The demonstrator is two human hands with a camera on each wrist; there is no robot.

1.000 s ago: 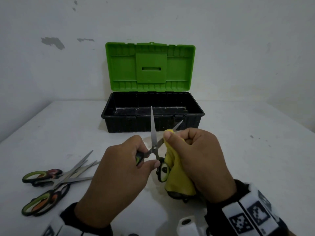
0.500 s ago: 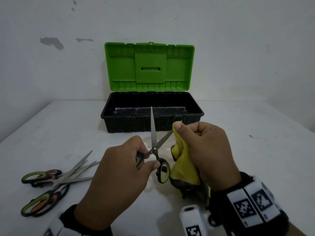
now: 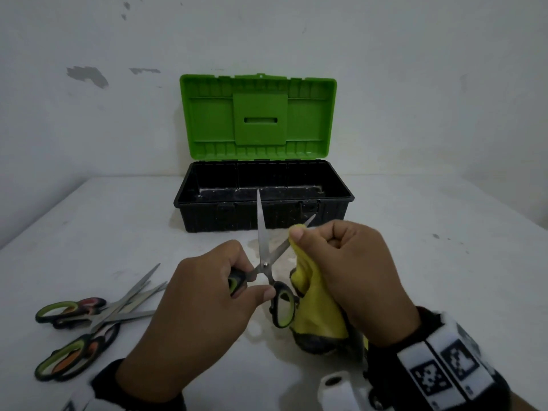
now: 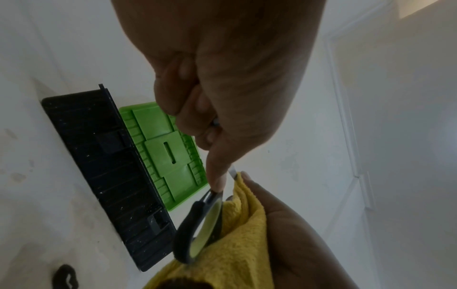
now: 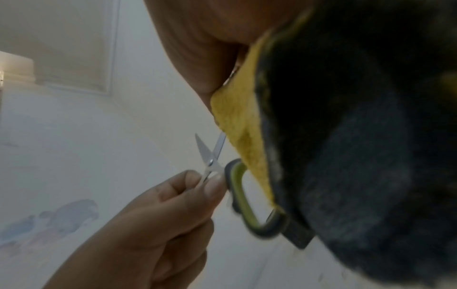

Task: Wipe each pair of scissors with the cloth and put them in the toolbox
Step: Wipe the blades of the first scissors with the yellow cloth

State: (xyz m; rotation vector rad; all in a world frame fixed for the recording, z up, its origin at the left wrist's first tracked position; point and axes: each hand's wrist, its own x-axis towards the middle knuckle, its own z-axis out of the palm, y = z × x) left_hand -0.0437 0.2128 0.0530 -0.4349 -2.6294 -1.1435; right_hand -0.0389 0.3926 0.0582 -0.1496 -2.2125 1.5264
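My left hand point(image 3: 237, 287) pinches a pair of black-and-green scissors point(image 3: 264, 264) by one handle, just below the pivot, blades spread apart and pointing up. My right hand point(image 3: 350, 268) grips a yellow cloth point(image 3: 317, 310) and pinches it round the right blade, whose tip pokes out past the thumb. The left blade stands bare. In the right wrist view the scissors point(image 5: 210, 154) meet the cloth point(image 5: 242, 127) at the blade. The black toolbox point(image 3: 207, 218) stands behind, its green lid point(image 3: 258, 117) upright.
Several more scissors point(image 3: 89, 318) with green and orange handles lie in a loose pile on the white table point(image 3: 444, 262), at the left near the front edge. A white wall rises just behind the toolbox. Grey scuffs mark the wall.
My right hand slid the cloth out to the tip of the right blade, then back a little toward the pivot, so the tip shows again. The left hand stayed put.
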